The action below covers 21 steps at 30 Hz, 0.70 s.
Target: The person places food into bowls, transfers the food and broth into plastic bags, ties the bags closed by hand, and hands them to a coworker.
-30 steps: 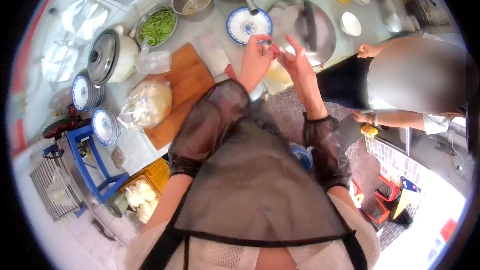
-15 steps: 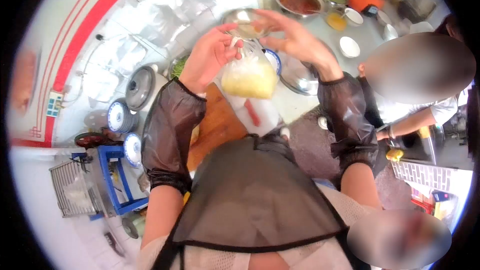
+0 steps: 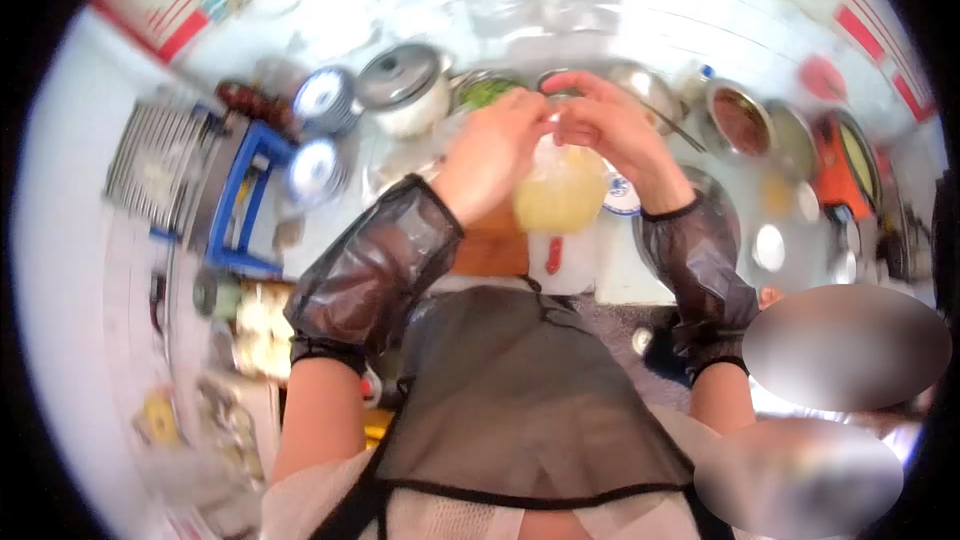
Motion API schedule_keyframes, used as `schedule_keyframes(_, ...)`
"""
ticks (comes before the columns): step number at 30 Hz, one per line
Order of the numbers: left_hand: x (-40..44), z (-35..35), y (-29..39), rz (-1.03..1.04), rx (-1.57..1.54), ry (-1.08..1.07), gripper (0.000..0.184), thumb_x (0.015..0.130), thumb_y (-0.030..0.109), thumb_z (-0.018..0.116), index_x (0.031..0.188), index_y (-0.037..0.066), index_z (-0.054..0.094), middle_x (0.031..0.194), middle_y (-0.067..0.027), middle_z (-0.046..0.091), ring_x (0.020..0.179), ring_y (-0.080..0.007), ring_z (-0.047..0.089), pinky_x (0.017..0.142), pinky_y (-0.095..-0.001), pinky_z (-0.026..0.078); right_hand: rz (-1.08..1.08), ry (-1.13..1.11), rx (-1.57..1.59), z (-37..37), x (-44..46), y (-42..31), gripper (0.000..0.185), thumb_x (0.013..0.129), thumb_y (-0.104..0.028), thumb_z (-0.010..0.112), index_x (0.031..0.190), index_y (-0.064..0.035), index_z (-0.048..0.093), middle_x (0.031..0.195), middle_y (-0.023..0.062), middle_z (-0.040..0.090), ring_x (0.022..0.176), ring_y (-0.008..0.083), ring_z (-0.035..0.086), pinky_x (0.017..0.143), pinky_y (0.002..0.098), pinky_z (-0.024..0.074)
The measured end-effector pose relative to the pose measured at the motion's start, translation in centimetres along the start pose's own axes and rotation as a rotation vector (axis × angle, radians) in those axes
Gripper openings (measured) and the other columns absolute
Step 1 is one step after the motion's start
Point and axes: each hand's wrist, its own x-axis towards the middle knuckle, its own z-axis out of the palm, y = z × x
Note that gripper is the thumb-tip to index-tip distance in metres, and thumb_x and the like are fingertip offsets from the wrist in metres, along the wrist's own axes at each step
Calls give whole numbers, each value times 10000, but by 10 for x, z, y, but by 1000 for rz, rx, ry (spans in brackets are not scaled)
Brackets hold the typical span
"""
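A clear plastic bag (image 3: 562, 195) with pale yellow contents hangs in front of me, over the worktop. My left hand (image 3: 493, 152) is closed on the gathered top of the bag. At the same neck, my right hand (image 3: 622, 135) meets it with curled fingers, its index finger reaching over toward the left. The fingertips and the bag's top are partly hidden and blurred. Below the bag are a brown wooden board (image 3: 490, 245) and a white patch with a red mark (image 3: 554, 255).
A lidded pot (image 3: 405, 90), stacked blue-rimmed plates (image 3: 325, 100) and greens (image 3: 487, 92) stand left of centre. On the right are a bowl of red sauce (image 3: 740, 122), an orange cooker (image 3: 842, 165) and a white bowl (image 3: 769, 246). Another person is at the lower right.
My right hand has come in from the side to the bag's neck, beside my left hand. The bag has stayed in hand. The view has swung to the right.
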Motion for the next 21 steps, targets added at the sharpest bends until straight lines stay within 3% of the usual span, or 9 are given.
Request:
schedule_keyframes(4, -36, -22, 6, -650, -558, -387, 133, 915, 149, 515, 911, 37, 586, 710, -29, 542, 634, -89, 486, 574, -244, 387, 103, -336, -180, 17, 14, 28, 321, 844, -85, 528, 1160, -30, 506, 875, 29, 615, 744, 89, 583, 662, 221, 459)
schedule_keyframes(5, -47, -25, 4, -683, -541, -344, 133, 915, 149, 515, 911, 37, 586, 710, -29, 542, 634, -89, 486, 574, -244, 387, 113, -390, -179, 22, 21, 37, 321, 844, -85, 528, 1160, -30, 506, 875, 29, 615, 744, 89, 583, 662, 221, 459)
schedule_keyframes(7, -78, -23, 4, -1040, -1198, -61, 202, 944, 199, 487, 900, 30, 590, 697, 33, 501, 588, -41, 407, 533, -197, 321, 187, -597, -116, 31, 37, 57, 320, 860, -96, 521, 1173, -33, 500, 857, 23, 613, 791, 94, 588, 700, 238, 461)
schedule_keyframes(9, -105, -30, 12, -1104, -966, 101, 242, 948, 227, 484, 886, 14, 580, 683, 48, 466, 566, -46, 360, 511, -194, 278, 19, -586, -97, 37, 71, 101, 284, 867, -114, 527, 1134, -18, 532, 850, 53, 639, 816, 157, 597, 722, 294, 467)
schedule_keyframes(11, -132, -35, 29, -1219, -964, 267, 209, 945, 207, 496, 894, 17, 564, 662, 54, 428, 568, -42, 363, 506, -194, 269, -409, -130, -888, 43, 108, 142, 254, 843, -180, 564, 1025, -10, 612, 893, 103, 647, 812, 261, 586, 742, 377, 463)
schedule_keyframes(14, -182, -34, 39, -1236, -932, 429, 177, 940, 180, 503, 891, 19, 557, 659, 51, 430, 567, -40, 359, 504, -196, 268, -361, -211, -1032, 88, 160, 211, 237, 792, -245, 592, 846, -30, 676, 909, 138, 632, 799, 336, 562, 754, 448, 442)
schedule_keyframes(16, -203, -37, 51, -1305, -846, 617, 157, 936, 162, 508, 881, 22, 553, 651, 47, 430, 566, -39, 361, 502, -196, 267, -673, -15, -1460, 118, 188, 260, 248, 746, -283, 605, 761, -49, 688, 839, 162, 620, 792, 358, 554, 765, 456, 432)
schedule_keyframes(19, -234, -45, 65, -1344, -789, 795, 150, 932, 160, 513, 878, 24, 545, 650, 45, 433, 567, -39, 368, 502, -192, 264, -621, -58, -1349, 124, 231, 339, 247, 743, -271, 595, 736, -43, 689, 735, 165, 612, 801, 361, 552, 763, 442, 431)
schedule_keyframes(21, -259, -52, 66, -1326, -840, 876, 132, 933, 146, 504, 880, 28, 532, 657, 47, 435, 563, -40, 366, 506, -188, 261, -142, 33, -697, 130, 226, 338, 214, 732, -232, 610, 705, -34, 687, 769, 141, 652, 752, 321, 590, 677, 371, 452)
